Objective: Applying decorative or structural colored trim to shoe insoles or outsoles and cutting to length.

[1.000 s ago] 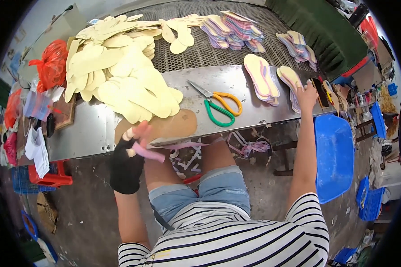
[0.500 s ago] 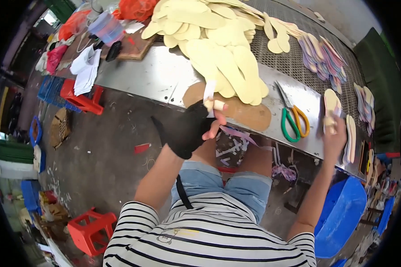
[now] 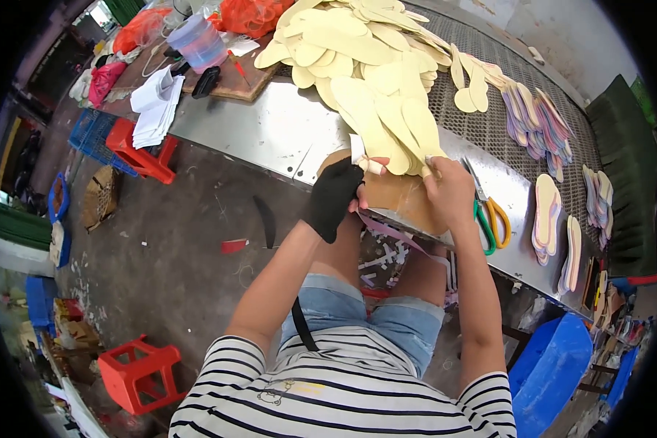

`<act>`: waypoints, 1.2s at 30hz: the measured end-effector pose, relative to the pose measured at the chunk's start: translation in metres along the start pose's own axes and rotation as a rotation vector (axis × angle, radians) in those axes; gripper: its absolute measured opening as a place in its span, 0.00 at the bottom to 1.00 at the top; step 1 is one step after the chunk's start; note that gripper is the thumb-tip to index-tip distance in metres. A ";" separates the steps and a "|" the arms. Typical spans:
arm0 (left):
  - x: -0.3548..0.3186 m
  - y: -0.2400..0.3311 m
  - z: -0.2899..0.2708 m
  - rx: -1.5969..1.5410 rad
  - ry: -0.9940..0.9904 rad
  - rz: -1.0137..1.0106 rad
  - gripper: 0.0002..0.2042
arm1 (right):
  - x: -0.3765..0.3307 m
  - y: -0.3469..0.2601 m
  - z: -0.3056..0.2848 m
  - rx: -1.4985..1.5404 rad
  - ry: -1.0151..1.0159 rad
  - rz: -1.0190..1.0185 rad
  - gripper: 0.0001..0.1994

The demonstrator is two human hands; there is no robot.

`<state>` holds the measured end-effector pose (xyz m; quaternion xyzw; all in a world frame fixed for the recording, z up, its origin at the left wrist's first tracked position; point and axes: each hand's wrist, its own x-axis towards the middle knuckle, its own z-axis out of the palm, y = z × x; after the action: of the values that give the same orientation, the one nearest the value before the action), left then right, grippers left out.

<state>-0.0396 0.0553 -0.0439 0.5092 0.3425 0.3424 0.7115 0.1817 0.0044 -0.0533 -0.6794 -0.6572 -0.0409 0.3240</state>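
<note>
My left hand [image 3: 333, 196], in a black fingerless glove with beige coverings on its fingertips, is closed near the table edge. A white strip [image 3: 357, 147] sticks up from its fingers, and a lilac ribbon [image 3: 394, 232] trails below it. My right hand [image 3: 451, 191] is bare apart from a fingertip covering and pinches the near end of a cream insole [image 3: 421, 131] at the front of a large pile [image 3: 350, 44]. Both hands are over a brown insole-shaped board [image 3: 405, 203], partly hidden by them. Scissors [image 3: 498, 223] with green and orange handles lie just right of my right hand.
Stacked insoles [image 3: 546, 215] lie on the metal tabletop [image 3: 252, 135] at the right, with patterned insoles [image 3: 536, 128] behind. White papers [image 3: 157, 106] and a clear tub [image 3: 197, 45] are at the left. Red stools [image 3: 142, 372] and a blue bin [image 3: 551, 365] stand below.
My right hand has moved left from the stacked insoles at the right to the cream pile. At the right, a stack now lies where that hand was. My left hand still holds the strip.
</note>
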 end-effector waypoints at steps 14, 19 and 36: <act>0.026 0.000 0.031 0.290 0.107 0.341 0.10 | 0.003 -0.010 0.000 0.009 0.014 -0.128 0.07; 0.046 -0.035 0.021 0.530 0.231 0.252 0.12 | 0.020 0.002 -0.008 0.044 0.246 0.078 0.07; 0.028 -0.030 0.029 0.960 0.179 0.404 0.15 | 0.102 0.003 -0.088 0.065 0.766 0.064 0.05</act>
<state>0.0039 0.0568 -0.0697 0.8022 0.4154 0.3195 0.2862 0.2307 0.0491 0.0636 -0.6244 -0.4678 -0.2609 0.5685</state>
